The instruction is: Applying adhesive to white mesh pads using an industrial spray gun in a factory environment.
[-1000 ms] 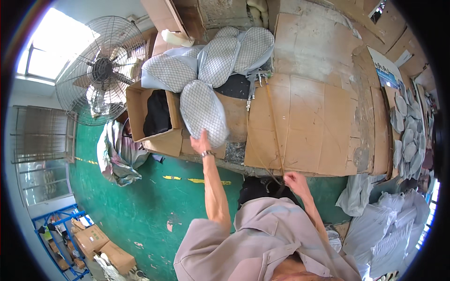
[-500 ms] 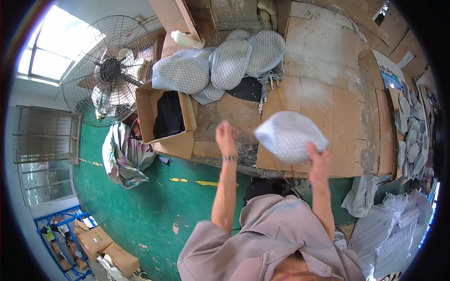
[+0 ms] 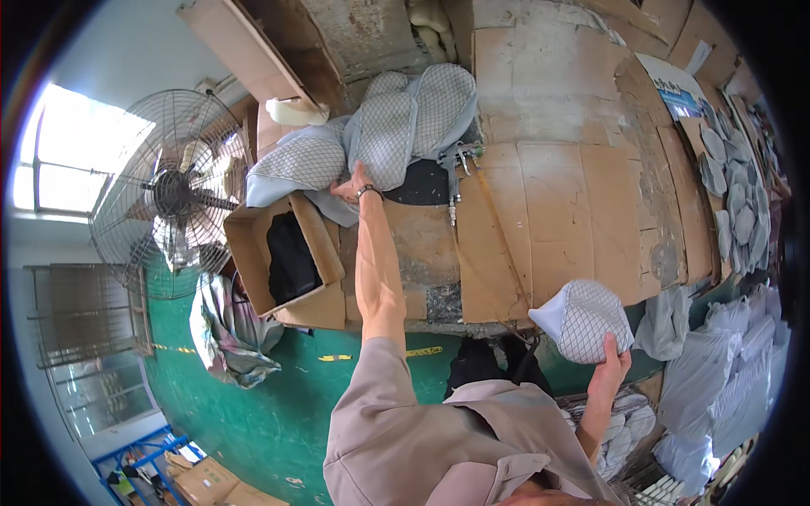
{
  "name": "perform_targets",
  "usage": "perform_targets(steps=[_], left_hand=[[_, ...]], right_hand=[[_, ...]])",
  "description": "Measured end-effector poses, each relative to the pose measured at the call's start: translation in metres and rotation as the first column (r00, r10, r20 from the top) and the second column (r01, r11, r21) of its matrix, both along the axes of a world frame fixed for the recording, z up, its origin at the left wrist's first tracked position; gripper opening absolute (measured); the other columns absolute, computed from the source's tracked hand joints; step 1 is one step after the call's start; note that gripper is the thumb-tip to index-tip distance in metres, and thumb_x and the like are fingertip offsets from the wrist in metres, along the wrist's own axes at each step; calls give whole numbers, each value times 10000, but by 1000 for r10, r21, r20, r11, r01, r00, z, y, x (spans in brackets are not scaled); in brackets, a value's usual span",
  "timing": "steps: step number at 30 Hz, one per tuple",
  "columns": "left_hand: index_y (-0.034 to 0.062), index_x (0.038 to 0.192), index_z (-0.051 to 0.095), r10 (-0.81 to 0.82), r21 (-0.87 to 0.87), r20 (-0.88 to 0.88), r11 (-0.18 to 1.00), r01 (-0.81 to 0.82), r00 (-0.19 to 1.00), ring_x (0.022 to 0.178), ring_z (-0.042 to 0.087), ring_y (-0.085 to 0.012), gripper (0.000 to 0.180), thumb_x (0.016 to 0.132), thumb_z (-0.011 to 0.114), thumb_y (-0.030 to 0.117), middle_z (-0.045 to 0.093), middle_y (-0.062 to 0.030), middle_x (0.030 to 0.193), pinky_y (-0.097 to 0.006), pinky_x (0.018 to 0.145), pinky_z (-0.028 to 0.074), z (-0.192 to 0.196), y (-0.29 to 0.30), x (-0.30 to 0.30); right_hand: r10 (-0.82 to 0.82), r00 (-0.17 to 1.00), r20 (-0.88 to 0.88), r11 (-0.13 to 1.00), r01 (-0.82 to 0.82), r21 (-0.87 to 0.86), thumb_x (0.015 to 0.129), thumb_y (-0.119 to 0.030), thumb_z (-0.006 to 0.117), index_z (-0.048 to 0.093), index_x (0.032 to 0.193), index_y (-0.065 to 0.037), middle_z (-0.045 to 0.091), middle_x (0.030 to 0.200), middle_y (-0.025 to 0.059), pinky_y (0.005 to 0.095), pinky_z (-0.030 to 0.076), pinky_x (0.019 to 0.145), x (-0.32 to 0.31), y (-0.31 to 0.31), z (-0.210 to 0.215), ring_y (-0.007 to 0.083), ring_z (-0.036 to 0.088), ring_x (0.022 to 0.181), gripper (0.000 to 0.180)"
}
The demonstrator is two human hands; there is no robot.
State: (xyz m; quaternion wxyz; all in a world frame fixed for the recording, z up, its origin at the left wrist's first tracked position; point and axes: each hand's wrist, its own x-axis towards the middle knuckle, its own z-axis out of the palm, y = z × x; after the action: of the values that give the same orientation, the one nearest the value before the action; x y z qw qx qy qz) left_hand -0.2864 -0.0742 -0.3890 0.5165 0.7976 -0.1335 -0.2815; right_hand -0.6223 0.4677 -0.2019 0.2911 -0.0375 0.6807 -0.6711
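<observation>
My left hand (image 3: 353, 187) reaches far across the cardboard-covered table (image 3: 557, 211) and grips the lower edge of a pile of grey quilted oval pads (image 3: 396, 126). A watch sits on that wrist. My right hand (image 3: 609, 367) is low at the table's near right edge, holding one grey quilted pad (image 3: 582, 319) from underneath, folded into a rounded shape. An open cardboard box (image 3: 283, 257) with dark cloth inside stands just left of my left arm.
A large wire-guard fan (image 3: 173, 194) stands at the left. A crumpled plastic bag (image 3: 228, 337) lies on the green floor below the box. More grey pads are stacked at the right (image 3: 730, 202) and near my right side (image 3: 620, 426). Bagged bundles (image 3: 726, 371) sit at the far right.
My right hand has carried the pad from over the table down to its near right edge. My left hand has gone from mid-table out to the pile at the back.
</observation>
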Motion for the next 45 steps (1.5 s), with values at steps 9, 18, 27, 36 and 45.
perform_targets(steps=[9, 18, 27, 36, 45], left_hand=[[-12, 1137, 600, -62, -249, -604, 962, -114, 794, 1016, 634, -303, 596, 741, 872, 341, 666, -143, 1142, -458, 873, 512, -22, -48, 58], [-9, 1231, 582, -521, -820, -280, 567, 81, 806, 1034, 644, -317, 401, 882, 687, 157, 645, -169, 1165, -473, 839, 559, 136, 28, 37], [-63, 1310, 554, -540, -663, -67, 652, 367, 839, 1164, 596, -303, 589, 901, 693, 337, 563, -209, 1355, -412, 986, 490, 308, 232, -7], [-1, 1428, 472, -828, -331, 292, 383, 862, 480, 1323, 486, -293, 491, 1036, 366, 276, 483, -172, 1463, -401, 1116, 391, 290, 438, -140], [-40, 1413, 469, -925, -356, -140, -286, 890, -353, 1328, 472, -311, 528, 1019, 449, 311, 480, -192, 1460, -414, 1121, 367, 229, 690, -314]], right_hand=[[43, 999, 32, 997, -44, 57, 887, -151, 719, 600, 1220, 55, 647, 1183, 122, 324, 436, 978, 19, 12, -6, 195, 604, 1073, 409], [52, 997, 56, 996, -56, 73, 888, -172, 718, 592, 1246, 61, 647, 1200, 122, 336, 428, 997, 18, 28, -6, 194, 597, 1100, 445], [-100, 993, 63, 993, 104, -56, 887, -111, 698, 615, 1218, 68, 666, 1177, 112, 315, 452, 963, 9, 83, 18, 177, 612, 1065, 385], [-277, 954, 116, 922, 298, -248, 912, -196, 713, 666, 1167, 8, 685, 1079, 24, 302, 505, 867, 25, 272, -3, 106, 607, 983, 330], [-876, 475, 83, 446, 863, -237, 890, -206, 739, 671, 1135, 14, 706, 1061, 61, 304, 513, 866, 85, 515, -40, 124, 642, 951, 336]])
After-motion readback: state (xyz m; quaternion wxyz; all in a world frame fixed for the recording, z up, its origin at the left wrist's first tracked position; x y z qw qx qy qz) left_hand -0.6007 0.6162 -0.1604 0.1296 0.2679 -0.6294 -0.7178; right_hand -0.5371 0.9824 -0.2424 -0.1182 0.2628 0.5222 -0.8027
